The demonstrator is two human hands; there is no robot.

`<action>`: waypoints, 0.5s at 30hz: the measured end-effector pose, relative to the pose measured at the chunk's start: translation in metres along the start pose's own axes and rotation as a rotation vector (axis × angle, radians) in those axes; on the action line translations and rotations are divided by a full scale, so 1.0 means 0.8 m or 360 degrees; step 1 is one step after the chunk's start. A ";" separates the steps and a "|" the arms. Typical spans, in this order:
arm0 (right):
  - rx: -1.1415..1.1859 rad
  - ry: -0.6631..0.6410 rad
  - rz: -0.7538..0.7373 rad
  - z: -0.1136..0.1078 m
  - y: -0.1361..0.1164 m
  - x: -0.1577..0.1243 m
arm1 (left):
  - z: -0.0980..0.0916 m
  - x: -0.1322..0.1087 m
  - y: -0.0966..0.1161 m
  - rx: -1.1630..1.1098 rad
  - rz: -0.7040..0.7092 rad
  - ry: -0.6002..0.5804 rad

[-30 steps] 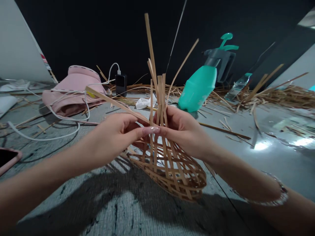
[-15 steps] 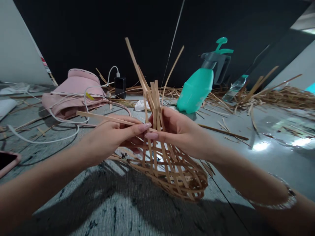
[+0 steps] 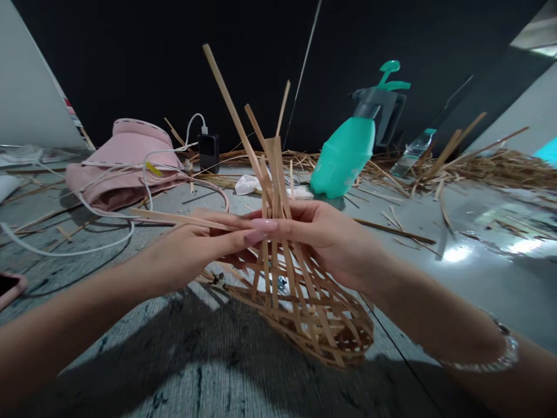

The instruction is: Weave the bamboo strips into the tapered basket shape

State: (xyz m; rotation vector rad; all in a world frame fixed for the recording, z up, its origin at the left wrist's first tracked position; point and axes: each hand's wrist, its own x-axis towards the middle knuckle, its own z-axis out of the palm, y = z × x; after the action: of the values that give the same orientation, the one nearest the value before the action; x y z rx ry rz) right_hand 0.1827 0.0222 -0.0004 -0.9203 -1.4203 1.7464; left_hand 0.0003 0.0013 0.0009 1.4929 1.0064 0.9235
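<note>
Nearest my lens, at about 8 o'clock, the left hand [image 3: 187, 249] is pinching a long flat bamboo strip [image 3: 174, 219] between thumb and fingers, and the strip runs out toward 9 o'clock. At about 4 o'clock, the right hand [image 3: 324, 247] is pressed around a bunch of upright bamboo strips [image 3: 274, 174], its long pale nails almost meeting the left hand's fingertips. Those uprights rise from a partly woven bamboo basket [image 3: 304, 319] below both hands at 6 o'clock (I can't tell whether it touches the grey floor [image 3: 130, 371]). A sparkly bracelet [image 3: 491, 360] circles the right wrist.

Further out, a phone in a pink case [image 3: 8, 284] lies at 8 o'clock, beside a white cable [image 3: 65, 252]. Beyond them are a pink fabric bundle [image 3: 122, 168] at 10 and a black charger [image 3: 209, 152] at 11. A teal pump sprayer [image 3: 343, 157] stands at 1, with a clear plastic bottle [image 3: 411, 154] and dry straw [image 3: 491, 171] at 2.
</note>
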 end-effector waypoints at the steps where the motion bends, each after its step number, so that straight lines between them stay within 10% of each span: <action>1: 0.0042 0.0046 0.0014 0.001 -0.002 -0.002 | 0.001 -0.001 0.001 0.0011 0.0013 0.0002; 15: 0.0112 0.0248 -0.0289 -0.003 -0.009 0.001 | -0.005 0.010 -0.004 0.0354 0.0183 0.0038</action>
State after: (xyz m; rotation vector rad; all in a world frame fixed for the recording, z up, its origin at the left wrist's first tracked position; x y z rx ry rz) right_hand 0.1849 0.0255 0.0059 -0.8430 -1.2918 1.5458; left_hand -0.0006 0.0103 -0.0011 1.7443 1.0776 0.9357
